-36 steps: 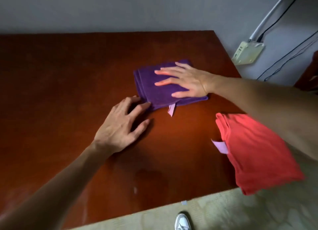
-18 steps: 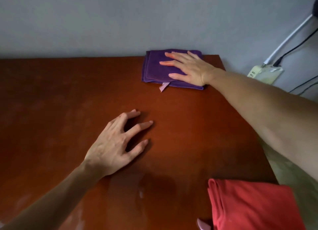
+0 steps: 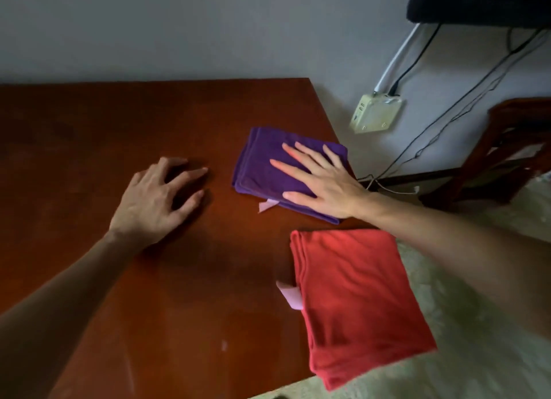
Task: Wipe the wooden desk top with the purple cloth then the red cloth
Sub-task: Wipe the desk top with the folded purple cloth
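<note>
— Where is the purple cloth [image 3: 262,163] found?

— It is laid folded on the wooden desk top [image 3: 89,136], near the right edge, and is pressed flat under the right hand [image 3: 320,182], whose fingers are spread wide and straight, nothing being gripped.

— And the left hand [image 3: 156,200]?

— It is planted on bare wood, apart from the cloth, fingers parted and slightly arched; nothing is held.

— The red cloth [image 3: 354,303]?

— It is left folded at the desk's right edge, partly overhanging, with a pale tag [image 3: 290,294] showing at its left side.
</note>
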A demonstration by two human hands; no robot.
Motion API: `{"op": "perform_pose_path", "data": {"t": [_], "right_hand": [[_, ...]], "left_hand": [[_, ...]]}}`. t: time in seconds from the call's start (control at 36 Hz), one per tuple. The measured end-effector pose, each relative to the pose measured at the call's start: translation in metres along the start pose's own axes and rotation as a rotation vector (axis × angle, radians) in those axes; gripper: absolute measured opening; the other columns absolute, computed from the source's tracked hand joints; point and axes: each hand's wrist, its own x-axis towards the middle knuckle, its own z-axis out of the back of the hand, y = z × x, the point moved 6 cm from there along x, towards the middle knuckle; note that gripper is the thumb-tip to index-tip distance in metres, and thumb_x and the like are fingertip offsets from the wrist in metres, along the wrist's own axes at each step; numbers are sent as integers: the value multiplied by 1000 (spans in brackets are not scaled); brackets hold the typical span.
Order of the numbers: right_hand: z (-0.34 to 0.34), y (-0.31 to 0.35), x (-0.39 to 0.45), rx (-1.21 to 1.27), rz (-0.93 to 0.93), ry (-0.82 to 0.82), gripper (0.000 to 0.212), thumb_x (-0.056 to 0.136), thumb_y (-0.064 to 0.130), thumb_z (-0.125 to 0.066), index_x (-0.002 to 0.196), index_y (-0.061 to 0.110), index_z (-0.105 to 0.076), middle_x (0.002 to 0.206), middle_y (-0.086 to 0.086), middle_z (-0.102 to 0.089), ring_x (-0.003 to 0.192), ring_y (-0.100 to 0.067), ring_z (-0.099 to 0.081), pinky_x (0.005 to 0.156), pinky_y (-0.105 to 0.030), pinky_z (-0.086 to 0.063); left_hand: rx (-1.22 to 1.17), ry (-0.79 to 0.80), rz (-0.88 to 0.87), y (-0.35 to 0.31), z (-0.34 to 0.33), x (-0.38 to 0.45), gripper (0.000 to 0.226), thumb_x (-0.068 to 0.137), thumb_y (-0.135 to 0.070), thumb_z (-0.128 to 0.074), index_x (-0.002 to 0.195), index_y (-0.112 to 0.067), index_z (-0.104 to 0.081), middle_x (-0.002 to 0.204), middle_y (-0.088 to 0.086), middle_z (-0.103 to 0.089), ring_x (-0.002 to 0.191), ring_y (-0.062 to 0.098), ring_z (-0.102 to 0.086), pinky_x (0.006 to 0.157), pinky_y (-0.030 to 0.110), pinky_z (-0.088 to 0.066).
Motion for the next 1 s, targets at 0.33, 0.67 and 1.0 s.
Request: {"op": "perform_pose_path", "data": {"t": [0.33, 0.67, 1.0], "right_hand": [[6, -33, 19, 16, 231, 83, 60, 103, 63, -33, 159, 47, -24, 173, 11, -4, 159, -13, -4, 126, -52, -6], [15, -106, 156, -1, 105, 155, 63, 99, 71, -16, 159, 52, -13, 172, 14, -2, 159, -12, -2, 127, -50, -5], [8, -83, 190, 97, -295, 48, 63, 101, 72, -19, 160, 51, -12, 173, 5, -3, 159, -18, 0, 126, -57, 0]], "left_hand": [[-34, -7, 41, 3, 3, -65, 56, 97, -58, -35, 147, -38, -50, 147, 2, -41, 130, 24, -46, 106, 51, -35], [-54, -18, 85, 3, -3, -55, 50, 103, -49, -31, 152, -42, -41, 151, 3, -40, 152, 15, -26, 122, 34, -15], [-48, -52, 47, 3, -2, -53, 50, 105, -48, -30, 153, -38, -41, 150, 7, -40, 152, 17, -25, 123, 39, -17]]}}
